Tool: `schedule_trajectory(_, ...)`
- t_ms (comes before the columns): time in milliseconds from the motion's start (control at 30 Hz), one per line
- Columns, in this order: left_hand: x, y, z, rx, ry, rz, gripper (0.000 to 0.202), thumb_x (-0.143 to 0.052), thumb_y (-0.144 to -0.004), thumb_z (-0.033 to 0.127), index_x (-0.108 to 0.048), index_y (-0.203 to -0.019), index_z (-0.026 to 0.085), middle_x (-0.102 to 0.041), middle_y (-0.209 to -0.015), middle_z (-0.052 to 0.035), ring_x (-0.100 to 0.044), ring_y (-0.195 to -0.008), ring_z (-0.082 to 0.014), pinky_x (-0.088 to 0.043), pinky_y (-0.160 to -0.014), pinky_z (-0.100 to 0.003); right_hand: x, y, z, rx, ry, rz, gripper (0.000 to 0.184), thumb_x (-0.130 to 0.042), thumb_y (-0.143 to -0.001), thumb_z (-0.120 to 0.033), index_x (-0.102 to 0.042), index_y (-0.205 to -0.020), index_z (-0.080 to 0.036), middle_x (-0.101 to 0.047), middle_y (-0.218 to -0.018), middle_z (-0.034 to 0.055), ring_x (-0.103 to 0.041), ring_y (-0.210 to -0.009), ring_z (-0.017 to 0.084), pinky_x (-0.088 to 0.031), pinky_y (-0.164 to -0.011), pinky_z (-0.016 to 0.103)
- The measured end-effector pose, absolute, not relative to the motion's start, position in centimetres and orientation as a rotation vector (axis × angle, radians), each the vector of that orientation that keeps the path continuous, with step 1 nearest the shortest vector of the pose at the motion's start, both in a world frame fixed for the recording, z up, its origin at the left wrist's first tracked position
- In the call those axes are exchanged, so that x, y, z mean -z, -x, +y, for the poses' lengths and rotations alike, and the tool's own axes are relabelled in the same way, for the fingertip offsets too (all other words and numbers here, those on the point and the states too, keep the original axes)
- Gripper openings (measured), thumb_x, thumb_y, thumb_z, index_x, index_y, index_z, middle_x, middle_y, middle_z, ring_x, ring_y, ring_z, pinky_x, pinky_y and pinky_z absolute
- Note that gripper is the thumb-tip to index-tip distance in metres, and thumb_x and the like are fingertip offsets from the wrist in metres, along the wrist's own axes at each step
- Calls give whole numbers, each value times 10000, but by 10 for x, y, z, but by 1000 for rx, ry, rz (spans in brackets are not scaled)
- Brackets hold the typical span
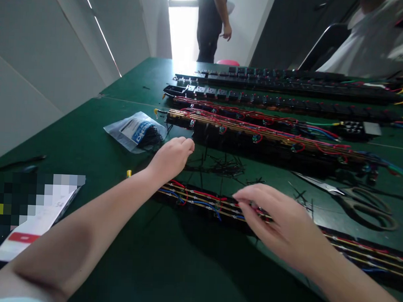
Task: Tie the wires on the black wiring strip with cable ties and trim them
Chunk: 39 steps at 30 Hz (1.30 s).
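My left hand (pixel 171 157) reaches forward over the green table (pixel 117 254), fingers curled together near a scatter of loose black cable ties (pixel 221 166); I cannot see anything in them. My right hand (pixel 278 223) rests on the nearest long black power strip (pixel 202 202), whose brass bars and red and blue wires lie exposed. Its fingertips pinch at the wiring, and what they hold is too small to see.
A plastic bag of black cable ties (pixel 138 132) lies at the left. Several more wired strips (pixel 256 131) stretch across the far table. Scissors (pixel 359 202) lie at the right. A white card (pixel 38 219) sits near left. One person stands far off, another sits at upper right.
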<state>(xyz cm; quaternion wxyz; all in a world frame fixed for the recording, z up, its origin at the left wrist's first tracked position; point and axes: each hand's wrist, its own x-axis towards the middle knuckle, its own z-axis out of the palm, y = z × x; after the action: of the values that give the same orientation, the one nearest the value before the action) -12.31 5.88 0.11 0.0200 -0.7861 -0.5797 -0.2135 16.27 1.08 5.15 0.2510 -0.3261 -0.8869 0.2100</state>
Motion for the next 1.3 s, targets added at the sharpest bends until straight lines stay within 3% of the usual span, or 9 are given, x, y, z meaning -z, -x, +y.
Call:
schedule_trajectory(133, -6, 122, 55, 774, 2478, -1646, 102, -587, -1001, 154, -675, -954, 177, -728, -942, -55, -679, -912, -212, -543, -855, -345, -34, -139, 28, -973, 1014, -2278, 212, -532, -992, -325, -714, -948, -225, -764, -874, 54, -703, -750, 194, -539, -635, 306)
schedule_trajectory(367, -30, 87, 17, 1075, 2471, -1131, 144, -584, -1038, 187, -685, -935, 177, -763, -912, -29, -687, -836, -145, -565, -819, -282, -26, -145, 36, -1114, 984, -2180, 351, -470, -1048, -431, -709, -924, -207, -740, -797, 36, -678, -727, 184, -518, -646, 296)
schedule_trajectory(567, -23, 56, -27, 888, 2370, -768, 94, -640, -974, 150, -706, -907, 145, -758, -857, -63, -661, -687, -144, -573, -672, -291, -25, -144, 33, -1121, 917, -2210, 361, -492, -1038, -404, -601, -753, -211, -647, -707, 6, -583, -669, 151, -450, -607, 272)
schedule_trajectory(833, -5, 56, -40, 943, 2396, -660, 76, -701, -919, 189, -738, -863, 153, -788, -864, -61, -755, -777, -177, -622, -669, -294, -24, -143, 31, -1122, 842, -2259, 135, -628, -911, -294, -653, -802, -218, -649, -734, 3, -581, -667, 146, -454, -605, 271)
schedule_trajectory(1133, -2, 65, -29, 1102, 2523, -768, 90, -678, -956, 105, -678, -876, 145, -815, -899, -48, -780, -818, -148, -582, -720, -272, -22, -145, 35, -1183, 953, -2105, 119, -665, -908, -315, -720, -861, -220, -723, -779, 14, -648, -697, 162, -510, -631, 281)
schedule_trajectory(1300, 5, 69, -23, 1169, 2606, -853, 73, -720, -958, 164, -664, -913, 155, -813, -937, -37, -763, -821, -149, -552, -735, -288, -18, -145, 36, -1217, 999, -1963, 159, -685, -909, -373, -725, -910, -219, -745, -827, 33, -694, -744, 184, -556, -668, 295)
